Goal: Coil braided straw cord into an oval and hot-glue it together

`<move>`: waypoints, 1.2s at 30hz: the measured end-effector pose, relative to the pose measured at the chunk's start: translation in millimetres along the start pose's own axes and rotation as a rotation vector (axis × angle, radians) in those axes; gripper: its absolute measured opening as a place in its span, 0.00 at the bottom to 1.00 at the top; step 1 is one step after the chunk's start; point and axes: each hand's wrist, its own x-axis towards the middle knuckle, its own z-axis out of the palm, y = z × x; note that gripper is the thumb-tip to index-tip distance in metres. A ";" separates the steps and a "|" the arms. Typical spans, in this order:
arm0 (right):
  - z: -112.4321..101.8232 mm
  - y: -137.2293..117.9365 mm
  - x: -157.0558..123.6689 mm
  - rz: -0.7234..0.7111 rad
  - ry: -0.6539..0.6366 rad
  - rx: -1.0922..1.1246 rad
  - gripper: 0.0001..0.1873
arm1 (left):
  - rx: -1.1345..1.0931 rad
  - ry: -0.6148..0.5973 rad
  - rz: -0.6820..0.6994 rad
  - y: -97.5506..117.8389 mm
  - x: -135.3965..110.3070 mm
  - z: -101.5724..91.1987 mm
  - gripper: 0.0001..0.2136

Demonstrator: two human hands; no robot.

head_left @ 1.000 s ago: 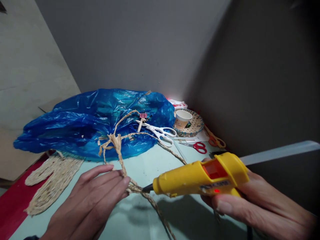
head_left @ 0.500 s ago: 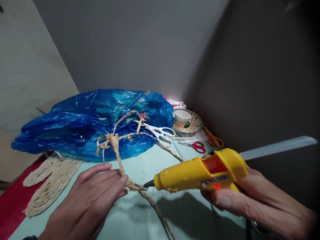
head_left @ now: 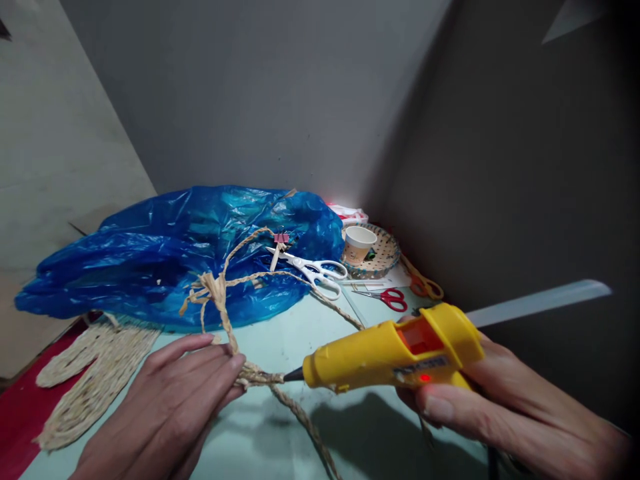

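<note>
My left hand (head_left: 175,393) is closed, pinching a twisted straw rope (head_left: 260,377) between thumb and fingers. One strand of it stands up to a frayed knot, and another trails toward the front edge of view. In my right hand (head_left: 480,393) is a yellow hot glue gun (head_left: 385,353) with a red light on its side and a clear glue stick (head_left: 543,303) sticking out of its back. The dark nozzle tip touches, or nearly touches, the rope's end beside my left fingertips. My right fingers are partly hidden behind the glue gun.
Behind lies a big blue plastic bag (head_left: 170,267). White scissors (head_left: 315,272), red-handled scissors (head_left: 393,299) and orange-handled scissors (head_left: 425,283) are beyond the glue gun. A paper cup (head_left: 359,245) stands in a woven basket (head_left: 387,250). Flat woven straw pieces (head_left: 95,373) lie at left.
The whole view has shifted slightly, so everything sits a little lower and further left. Both hands keep their holds, and the nozzle stays at the rope's end.
</note>
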 end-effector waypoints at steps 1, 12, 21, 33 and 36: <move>0.9 0.7 -0.3 0.000 -0.008 0.008 0.13 | 0.010 -0.043 0.008 -1.0 0.0 -0.1 0.22; 19.0 5.0 22.7 0.320 -0.199 0.461 0.26 | -0.008 0.284 -0.212 12.3 11.9 8.2 0.22; 64.8 43.5 46.4 0.516 -0.394 0.538 0.34 | 0.095 0.208 -0.211 16.4 22.1 0.1 0.10; 45.0 3.8 41.1 0.269 -0.067 -0.200 0.17 | -0.173 0.097 -0.052 28.6 19.6 7.0 0.12; 50.5 -10.9 45.0 0.168 -0.115 0.291 0.15 | -0.242 0.035 -0.018 32.3 17.8 11.3 0.12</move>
